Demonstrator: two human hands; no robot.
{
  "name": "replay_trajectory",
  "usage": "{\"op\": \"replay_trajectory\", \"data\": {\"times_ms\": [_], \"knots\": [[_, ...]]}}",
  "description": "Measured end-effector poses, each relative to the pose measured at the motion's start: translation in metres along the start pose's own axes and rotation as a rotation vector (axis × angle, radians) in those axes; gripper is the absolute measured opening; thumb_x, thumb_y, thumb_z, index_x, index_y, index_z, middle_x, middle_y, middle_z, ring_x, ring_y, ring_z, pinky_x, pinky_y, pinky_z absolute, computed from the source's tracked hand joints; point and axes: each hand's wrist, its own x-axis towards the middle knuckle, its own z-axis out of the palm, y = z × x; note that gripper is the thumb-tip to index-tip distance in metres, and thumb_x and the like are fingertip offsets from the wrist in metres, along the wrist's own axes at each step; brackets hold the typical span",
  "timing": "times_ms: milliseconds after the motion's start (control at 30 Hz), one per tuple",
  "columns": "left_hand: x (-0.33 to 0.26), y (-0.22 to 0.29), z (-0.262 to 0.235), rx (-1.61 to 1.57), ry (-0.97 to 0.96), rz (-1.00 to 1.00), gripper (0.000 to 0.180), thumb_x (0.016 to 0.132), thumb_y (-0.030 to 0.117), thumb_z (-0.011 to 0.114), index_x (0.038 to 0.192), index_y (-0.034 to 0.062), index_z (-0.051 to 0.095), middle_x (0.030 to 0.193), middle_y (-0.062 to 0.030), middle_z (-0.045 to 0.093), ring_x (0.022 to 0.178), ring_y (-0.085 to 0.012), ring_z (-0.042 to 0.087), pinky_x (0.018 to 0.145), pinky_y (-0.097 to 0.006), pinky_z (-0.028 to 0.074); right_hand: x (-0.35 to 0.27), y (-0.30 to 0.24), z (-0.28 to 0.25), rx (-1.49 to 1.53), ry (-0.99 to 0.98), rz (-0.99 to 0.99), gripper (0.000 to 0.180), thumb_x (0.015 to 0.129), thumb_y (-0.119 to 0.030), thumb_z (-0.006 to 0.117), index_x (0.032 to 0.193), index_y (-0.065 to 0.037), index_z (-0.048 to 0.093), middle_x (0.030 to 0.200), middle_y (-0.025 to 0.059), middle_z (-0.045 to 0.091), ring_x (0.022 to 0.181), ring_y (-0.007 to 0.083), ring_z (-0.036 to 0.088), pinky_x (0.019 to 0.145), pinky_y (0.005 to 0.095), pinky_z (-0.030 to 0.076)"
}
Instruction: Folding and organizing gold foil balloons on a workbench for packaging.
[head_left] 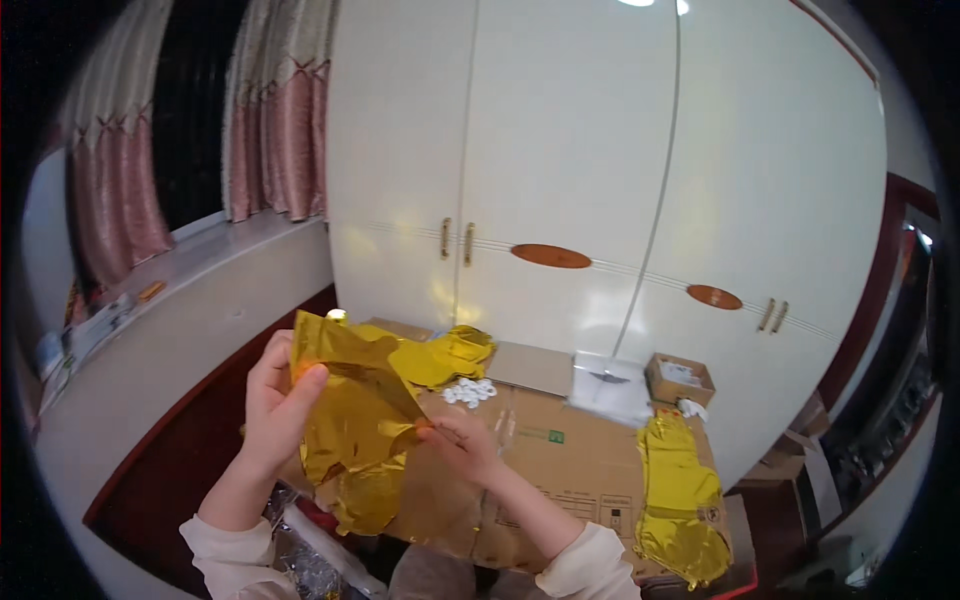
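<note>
- White cupboards [570, 150] fill the wall ahead of me, pink curtains [295, 140] hang off to the left, and brown cardboard [550, 460] covers the surface in front of the person.
- Fingers of the left hand [275, 405] are clamped on the upper left side of a gold foil piece [360, 415], the thumb pressed over its front.
- On the other side, the right hand [462, 447] has its fingers together, pinching the lower right corner.
- Between the two hands, the foil piece is held up over the near left part of the cardboard, its face creased and shiny.
- To handle it well, I'd say a light, even pull is enough; foil that thin would probably crease or tear under a sharp tug. A slightly wider pinch by the right fingers might spare the corner, with the left hand as the steady anchor.
- Just below, more foil [370, 505] shows, partly hidden.
- Beyond that sit a gold pile [450, 358] and, just beside it, a cluster of white rings [468, 392].
- Farther right are a white packet [605, 395], a small box [678, 394] with pale things inside, and a gold stack [680, 490].
</note>
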Motion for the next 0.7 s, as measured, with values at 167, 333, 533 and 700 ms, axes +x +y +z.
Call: {"op": "replay_trajectory", "data": {"times_ms": [167,333,533,700], "knots": [[0.012,-0.013,0.019,0.097,0.009,0.303,0.007,0.086,0.007,0.063,0.083,0.0025,0.058,0.115,-0.0103,0.052,0.115,-0.0179,0.047,0.100,-0.035,0.036,-0.031,-0.029,-0.055,0.113,0.087,0.412,0.014,0.096,-0.015,0.060,0.101,-0.001,0.063,0.082,-0.0019,0.062,0.078,0.0046,0.054,0.067,0.0230,0.045],[0.043,-0.035,0.078,0.012,-0.260,0.425,0.031,0.082,0.011,0.066,0.108,0.0034,0.053,0.136,-0.0161,0.040,0.130,-0.0259,0.039,0.108,-0.043,0.031,-0.063,-0.020,-0.105,0.358,0.281,0.605,0.018,0.100,-0.019,0.053,0.105,-0.004,0.062,0.089,-0.0024,0.062,0.081,0.0046,0.054,0.072,0.0215,0.045],[0.046,-0.157,0.140,0.004,-0.585,-0.372,0.091,0.082,0.013,0.070,0.151,0.0096,0.011,0.153,-0.0204,0.019,0.138,-0.0332,0.032,0.110,-0.046,0.033,-0.128,0.034,-0.160,0.356,0.550,0.909,0.020,0.102,-0.022,0.050,0.100,-0.005,0.060,0.088,0.0003,0.063,0.077,0.0086,0.059,0.069,0.0245,0.049],[-0.007,-0.293,0.164,-0.282,-1.030,-0.640,0.089,0.088,0.006,0.065,0.152,0.0126,0.005,0.131,-0.0154,0.049,0.110,-0.0239,0.057,0.085,-0.037,0.050,-0.216,0.108,-0.208,0.163,0.637,1.096,0.019,0.101,-0.020,0.049,0.098,-0.005,0.061,0.083,0.0017,0.063,0.072,0.0113,0.059,0.064,0.0275,0.049]]}}
